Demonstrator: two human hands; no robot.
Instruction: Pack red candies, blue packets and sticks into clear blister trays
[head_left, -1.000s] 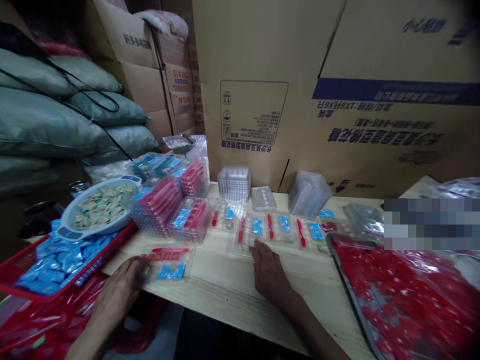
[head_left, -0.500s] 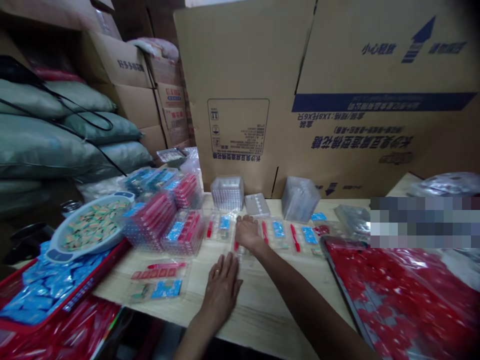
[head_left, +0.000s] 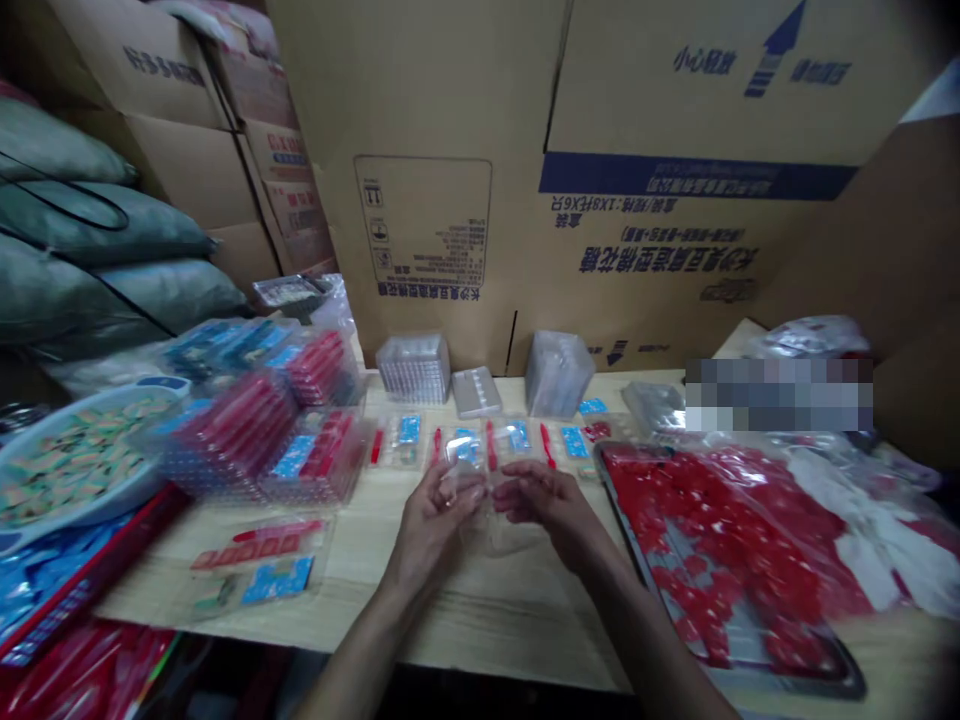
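My left hand (head_left: pixel 433 525) and my right hand (head_left: pixel 544 508) meet above the light wooden table (head_left: pixel 480 610), and their fingers pinch a clear plastic blister pack (head_left: pixel 499 530) between them. Its lower part hangs toward me. Just beyond my fingertips lies a row of open blister packs (head_left: pixel 517 440) holding red sticks and blue packets. Another such pack (head_left: pixel 255 565) lies flat to the left of my left hand.
Stacked packs with red pieces (head_left: pixel 232 430) rise at left, near a white bowl (head_left: pixel 75 460) and a red tray of blue packets (head_left: pixel 127 530). A metal tray of red pieces (head_left: pixel 619 490) lies at right. Clear stacks (head_left: pixel 559 375) stand against large cardboard boxes (head_left: pixel 450 200).
My left hand has moved from the table's left side to the middle. Both hands have come together and lifted a clear blister pack from the row. The view has swung right.
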